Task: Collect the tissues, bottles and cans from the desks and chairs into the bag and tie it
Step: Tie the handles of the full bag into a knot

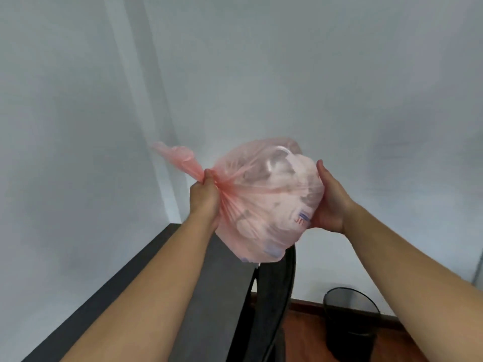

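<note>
A full, translucent pink bag hangs in the air in front of me, lying sideways with its mouth to the left. Pale tissues, a clear bottle and bluish caps show through the plastic. My left hand grips the gathered neck of the bag, and the loose pink end sticks out beyond my fist to the upper left. My right hand cups the bag's bottom from the right, fingers spread along the plastic.
A dark grey desk runs under my left arm along the white wall. A black chair back stands below the bag. A black mesh waste bin sits on the wooden floor at lower right.
</note>
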The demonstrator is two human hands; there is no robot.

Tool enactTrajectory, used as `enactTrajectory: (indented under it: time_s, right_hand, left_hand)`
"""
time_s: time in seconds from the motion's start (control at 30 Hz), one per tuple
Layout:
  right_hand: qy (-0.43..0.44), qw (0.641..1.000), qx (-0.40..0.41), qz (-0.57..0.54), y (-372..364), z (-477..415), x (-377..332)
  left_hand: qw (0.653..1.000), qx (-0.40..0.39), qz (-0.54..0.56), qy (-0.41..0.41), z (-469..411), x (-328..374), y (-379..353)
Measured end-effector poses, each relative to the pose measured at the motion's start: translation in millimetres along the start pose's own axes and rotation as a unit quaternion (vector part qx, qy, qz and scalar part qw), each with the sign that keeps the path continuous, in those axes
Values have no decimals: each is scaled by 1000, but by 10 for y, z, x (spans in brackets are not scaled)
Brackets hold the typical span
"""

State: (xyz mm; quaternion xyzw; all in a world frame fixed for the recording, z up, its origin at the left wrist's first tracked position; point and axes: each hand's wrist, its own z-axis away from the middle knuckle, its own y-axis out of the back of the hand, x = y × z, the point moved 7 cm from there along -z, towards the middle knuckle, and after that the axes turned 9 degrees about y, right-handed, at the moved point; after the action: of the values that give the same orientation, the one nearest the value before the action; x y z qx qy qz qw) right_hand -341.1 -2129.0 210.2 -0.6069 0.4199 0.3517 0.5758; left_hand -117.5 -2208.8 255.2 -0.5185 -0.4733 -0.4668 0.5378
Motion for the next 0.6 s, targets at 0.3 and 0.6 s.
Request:
enactTrajectory:
  time_s: [0.3,0.6]
  right_hand:
    - [39,988,141,48,2352,401,-936]
    - [-55,975,204,72,3958,86,-480]
  left_hand:
    - [973,-205,-43,96,41,-758,-2718]
    - [940,-224,-81,243,-181,-2044,-3841]
